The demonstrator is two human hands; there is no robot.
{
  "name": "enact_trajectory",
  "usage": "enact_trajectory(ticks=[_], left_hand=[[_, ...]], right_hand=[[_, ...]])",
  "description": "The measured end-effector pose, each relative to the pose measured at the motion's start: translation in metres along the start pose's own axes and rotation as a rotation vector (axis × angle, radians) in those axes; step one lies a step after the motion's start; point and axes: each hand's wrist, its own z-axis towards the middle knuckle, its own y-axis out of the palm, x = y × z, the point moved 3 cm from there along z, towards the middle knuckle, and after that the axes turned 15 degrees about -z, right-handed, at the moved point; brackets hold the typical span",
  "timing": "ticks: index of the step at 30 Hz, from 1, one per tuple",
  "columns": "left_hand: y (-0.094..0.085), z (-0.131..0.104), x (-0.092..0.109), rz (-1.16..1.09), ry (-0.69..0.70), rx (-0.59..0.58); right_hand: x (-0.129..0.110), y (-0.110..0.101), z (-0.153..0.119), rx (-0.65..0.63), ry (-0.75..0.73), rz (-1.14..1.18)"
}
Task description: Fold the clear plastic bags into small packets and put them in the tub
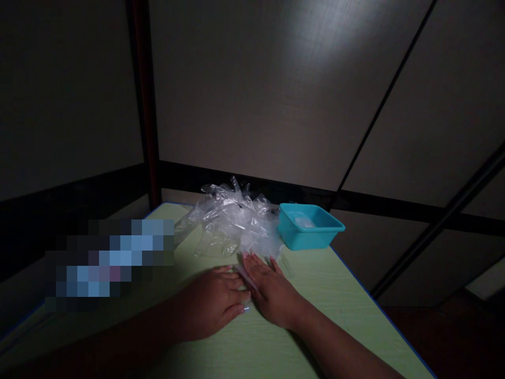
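Observation:
My left hand (211, 302) lies palm down on the green table, its fingers stretched toward my right hand. My right hand (272, 289) is also palm down, fingers extended and pressing flat. Under and between the two hands is a thin piece of clear plastic film (247, 278), mostly covered by my fingers. Just beyond the fingertips rises a loose heap of crumpled clear plastic (236, 216); whether it is bags or disposable gloves I cannot tell. To the right of the heap, a turquoise plastic basket (307, 239) holds some whitish clear plastic.
The light green table (276, 350) has a blue edge and narrows toward a corner. Behind it stand dark grey panels (252, 95) with black strips and a dark red post (145, 95). A blurred-out bluish object (122, 258) lies at the left.

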Motion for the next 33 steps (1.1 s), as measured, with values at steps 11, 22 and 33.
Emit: enact_trajectory(ticks=[11,22,33], left_hand=[[-0.0027,-0.0044,0.0012,0.074,0.007,0.062],[-0.0013,-0.006,0.0035,0.129,-0.068,-0.057],[0.0012,-0.0071,0.0032,0.056,0.004,0.031]], right_hand=[[0.0006,0.0015,0.0001,0.0,0.017,0.003],[0.0005,-0.0031,0.0002,0.008,0.028,0.077],[-0.0016,-0.0044,-0.0044,0.051,-0.093,0.052]])
